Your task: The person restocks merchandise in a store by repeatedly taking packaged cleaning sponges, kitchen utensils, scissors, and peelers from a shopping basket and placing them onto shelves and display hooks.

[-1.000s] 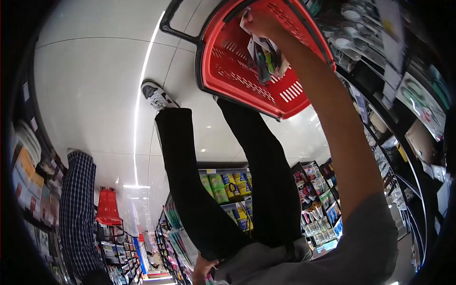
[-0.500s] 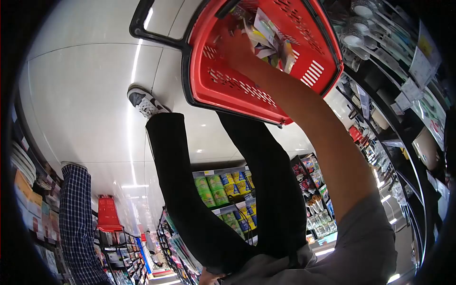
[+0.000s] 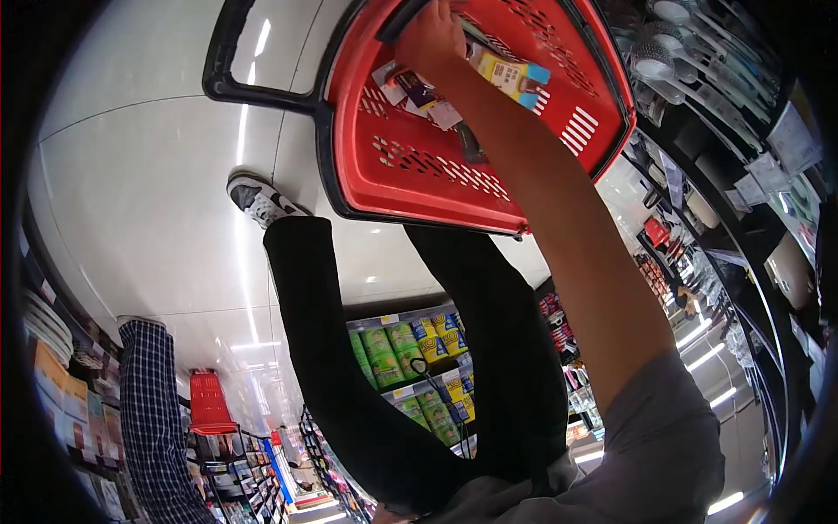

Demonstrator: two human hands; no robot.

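My right hand (image 3: 432,42) is inside the red basket (image 3: 419,188), beside a black bar (image 3: 408,19) at its upper left end. Its fingers are bent, and what they hold is hidden. Below this hand lie small white and dark packets (image 3: 415,94). To the right of the hand is a yellow and blue package (image 3: 511,74). A black frame handle (image 3: 262,94) sticks out from the basket's left side. Of my left hand (image 3: 390,515) only a sliver shows at the bottom edge, by my waist, with its fingers hidden.
Kitchen utensils (image 3: 668,57) hang on a rack at the right. Green and yellow packs stand on a shelf (image 3: 397,316) beyond my legs. At left, a person in checked trousers (image 3: 157,419) stands beside shelving, near another red basket (image 3: 209,402).
The basket has shifted left in view. My right hand was among the packages, came away from them and moved to the black bar. The packages now lie spread apart.
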